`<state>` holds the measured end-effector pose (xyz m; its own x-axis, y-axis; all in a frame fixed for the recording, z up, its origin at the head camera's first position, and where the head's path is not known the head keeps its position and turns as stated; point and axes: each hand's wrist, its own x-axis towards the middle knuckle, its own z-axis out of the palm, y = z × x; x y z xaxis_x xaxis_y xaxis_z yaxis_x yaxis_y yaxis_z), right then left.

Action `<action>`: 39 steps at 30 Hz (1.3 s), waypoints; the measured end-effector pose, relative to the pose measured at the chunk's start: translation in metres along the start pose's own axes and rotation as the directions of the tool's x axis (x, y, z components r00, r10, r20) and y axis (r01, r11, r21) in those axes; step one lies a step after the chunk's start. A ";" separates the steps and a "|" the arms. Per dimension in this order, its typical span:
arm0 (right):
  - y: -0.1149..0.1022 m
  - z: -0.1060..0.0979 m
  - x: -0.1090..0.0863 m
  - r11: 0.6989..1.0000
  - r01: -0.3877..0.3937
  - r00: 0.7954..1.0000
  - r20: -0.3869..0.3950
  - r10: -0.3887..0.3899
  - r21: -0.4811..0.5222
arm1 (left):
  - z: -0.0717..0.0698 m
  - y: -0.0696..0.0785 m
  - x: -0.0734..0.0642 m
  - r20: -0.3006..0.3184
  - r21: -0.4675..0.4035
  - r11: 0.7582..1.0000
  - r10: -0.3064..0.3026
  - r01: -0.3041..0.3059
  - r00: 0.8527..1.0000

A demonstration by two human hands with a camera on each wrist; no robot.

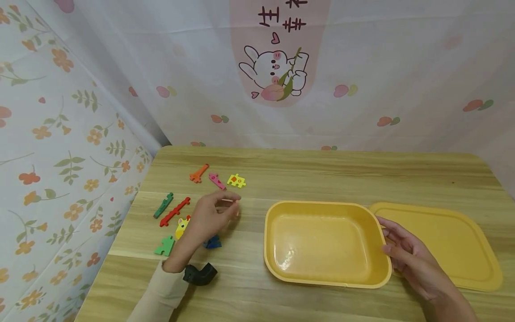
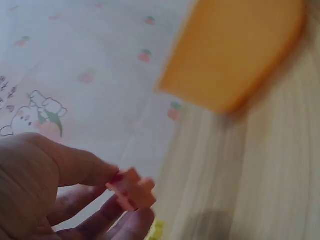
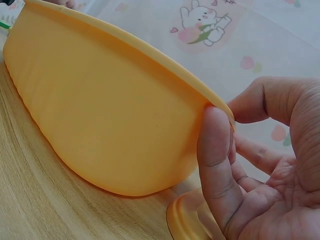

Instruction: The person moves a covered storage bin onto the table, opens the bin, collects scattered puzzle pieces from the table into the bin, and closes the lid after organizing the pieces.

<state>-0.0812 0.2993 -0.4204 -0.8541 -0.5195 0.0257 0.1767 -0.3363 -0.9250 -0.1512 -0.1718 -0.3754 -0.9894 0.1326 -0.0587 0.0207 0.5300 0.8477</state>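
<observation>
My left hand (image 1: 209,219) pinches a small salmon-orange puzzle piece (image 2: 132,190) between thumb and fingers, above the left half of the table. In the head view the fingers hide most of that piece. At the right end of an open yellow plastic box (image 1: 322,285), my right hand (image 1: 416,261) grips the rim with the thumb and a finger. The right wrist view shows the box's side wall (image 3: 115,110) close up. Around my left hand lie an orange piece (image 1: 199,173), a pink piece (image 1: 217,180) and a yellow piece (image 1: 236,180).
Left of the left hand lie a green strip (image 1: 163,205), a red strip (image 1: 175,212), a yellow animal-face piece (image 1: 182,227) and a green piece (image 1: 165,246). A dark blue piece (image 1: 213,242) is partly hidden. A black wrist mount (image 1: 200,274) sits at the left cuff. The yellow lid (image 1: 450,246) lies right.
</observation>
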 end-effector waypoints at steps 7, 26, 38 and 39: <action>-0.001 -0.001 0.000 0.999 -0.019 1.000 0.016 0.018 0.042 | -0.004 0.001 -0.001 0.161 -0.216 0.973 -0.048 0.083 0.986; 0.002 -0.002 -0.001 1.000 0.005 1.000 0.014 -0.004 -0.006 | 0.008 0.033 -0.015 0.209 -0.264 0.963 0.007 0.050 0.978; 0.001 0.001 -0.001 1.000 0.003 1.000 0.008 -0.003 0.009 | 0.017 0.039 -0.019 0.249 -0.224 0.974 0.036 0.022 0.968; 0.001 0.001 -0.001 1.000 0.006 1.000 0.009 -0.006 0.012 | 0.018 0.039 -0.019 0.252 -0.228 0.973 0.045 0.014 0.967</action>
<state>-0.0798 0.2982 -0.4210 -0.8508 -0.5243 0.0345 0.1774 -0.3486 -0.9203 -0.1294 -0.1385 -0.3506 -0.9194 0.3628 -0.1517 -0.0270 0.3266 0.9448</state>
